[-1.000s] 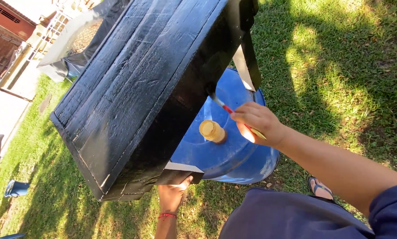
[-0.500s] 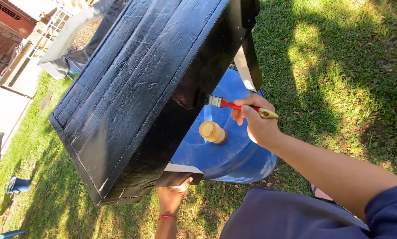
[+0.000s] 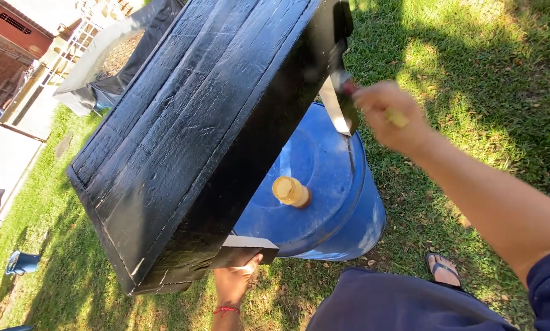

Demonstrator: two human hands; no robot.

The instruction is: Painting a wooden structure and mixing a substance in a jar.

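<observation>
Right hand [image 3: 390, 116], gripping the brush [image 3: 347, 86], has risen to the black panel [image 3: 207, 135] upper edge. Left hand [image 3: 235, 282] unchanged, gripping the panel's lower corner above the blue barrel [image 3: 342, 208].

Sunlit grass lawn [image 3: 483, 73] showing patchy tree shadows, red brick building [image 3: 11, 30] standing far left, white railing [image 3: 73, 43] running alongside, pale paved strip [image 3: 5, 159] bordering the lawn

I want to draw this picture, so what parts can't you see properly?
- Paintbrush, head view: blurred by motion, its bristles lost against the black wooden piece.
- Right hand: blurred, so the fingers are unclear.
- Left hand: mostly hidden under the black piece's lower corner.
- Blue barrel: its left side is covered by the black piece.
- Sandalled foot: partly hidden by the dark blue clothing.
</observation>
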